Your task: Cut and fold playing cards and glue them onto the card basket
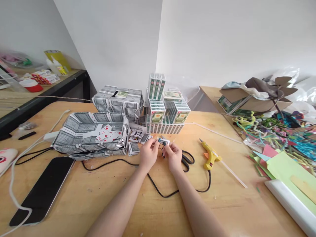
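Black tablet (44, 189) lies nearest, front-left on the table (103, 204). Mid-table, L hand (147, 154) & R hand (173, 154) both pinch one small card (165, 142) at the fingertips, just above the wood. Scissors (187, 160) sit just beside R hand, glue gun (209, 156) near, untouched. Further left, card-built tray (91, 135) looks mostly assembled. At back, stacked card packs (168, 113) appear sealed, so plenty left, imo.

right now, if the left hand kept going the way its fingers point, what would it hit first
Probably the row of card boxes just past the small card the left hand holds; depth unclear.
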`<state>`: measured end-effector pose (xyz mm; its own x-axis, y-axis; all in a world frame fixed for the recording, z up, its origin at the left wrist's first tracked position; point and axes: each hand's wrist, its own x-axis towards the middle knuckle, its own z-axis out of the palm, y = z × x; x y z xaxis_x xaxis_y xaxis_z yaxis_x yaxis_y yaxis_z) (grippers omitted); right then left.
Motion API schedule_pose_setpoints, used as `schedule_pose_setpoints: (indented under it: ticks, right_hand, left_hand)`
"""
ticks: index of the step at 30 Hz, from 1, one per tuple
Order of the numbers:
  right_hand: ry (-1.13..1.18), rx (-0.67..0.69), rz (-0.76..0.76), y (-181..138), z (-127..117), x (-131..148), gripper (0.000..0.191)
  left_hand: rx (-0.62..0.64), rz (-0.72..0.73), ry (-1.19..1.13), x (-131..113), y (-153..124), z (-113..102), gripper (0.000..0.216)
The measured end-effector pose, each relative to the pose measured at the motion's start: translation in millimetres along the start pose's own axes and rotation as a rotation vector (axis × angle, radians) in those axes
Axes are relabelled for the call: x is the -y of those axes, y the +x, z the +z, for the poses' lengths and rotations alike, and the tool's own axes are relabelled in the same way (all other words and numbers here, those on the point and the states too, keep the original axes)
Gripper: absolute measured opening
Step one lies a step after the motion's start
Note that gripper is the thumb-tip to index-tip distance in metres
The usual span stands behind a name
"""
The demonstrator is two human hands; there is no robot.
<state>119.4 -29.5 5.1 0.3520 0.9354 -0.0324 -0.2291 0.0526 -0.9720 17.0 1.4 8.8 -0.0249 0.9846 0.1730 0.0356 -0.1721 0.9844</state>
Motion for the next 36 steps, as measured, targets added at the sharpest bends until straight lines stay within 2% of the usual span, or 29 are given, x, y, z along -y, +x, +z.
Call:
schedule_pose_setpoints:
  ticks: [4, 8, 11, 15, 18, 23, 27, 29, 31, 36]
  right_hand:
    - [0.028, -0.036, -0.03, 3.7, -3.5, -1.0, 0.028]
    - [0.031, 0.0, -0.027, 5.8, -6.1, -3.3, 0.029]
    - [0.032, 0.034, -0.027, 5.3, -5.7, -4.3, 0.027]
    - [0.0, 0.067, -0.053, 2.9, -3.4, -4.1, 0.026]
    - [-0.131, 0.056, -0.099, 0.8, -2.8, -5.3, 0.025]
    - [-0.562, -0.12, -0.28, -4.1, -3.5, -10.3, 0.023]
    - [-0.698, -0.222, -0.343, -7.1, -1.1, -13.0, 0.021]
    - [-0.655, -0.24, -0.326, -6.8, 0.8, -12.8, 0.022]
    - [-0.51, -0.215, -0.263, -5.5, 2.4, -11.4, 0.024]
    - [-0.025, -0.04, -0.05, -0.5, 2.8, -7.1, 0.028]
  left_hand:
    - [0.121, 0.035, 0.093, -0.3, -1.7, -0.7, 0.018]
    - [0.24, 0.013, 0.054, 2.5, -3.1, 2.5, 0.02]
    - [0.266, -0.015, 0.019, 4.7, -3.8, 3.8, 0.021]
    - [0.28, -0.004, 0.08, 5.7, -3.8, 3.7, 0.024]
    - [0.292, 0.04, 0.173, 6.2, -3.2, 3.5, 0.024]
    - [0.298, 0.137, 0.355, 7.7, -2.9, 4.0, 0.028]
    - [0.267, 0.215, 0.447, 6.8, -5.0, 6.2, 0.032]
    - [0.24, 0.211, 0.434, 6.3, -6.1, 7.5, 0.031]
    - [0.227, 0.166, 0.366, 6.2, -6.5, 8.3, 0.03]
    - [0.297, 0.012, 0.098, 6.9, -3.0, 7.3, 0.028]
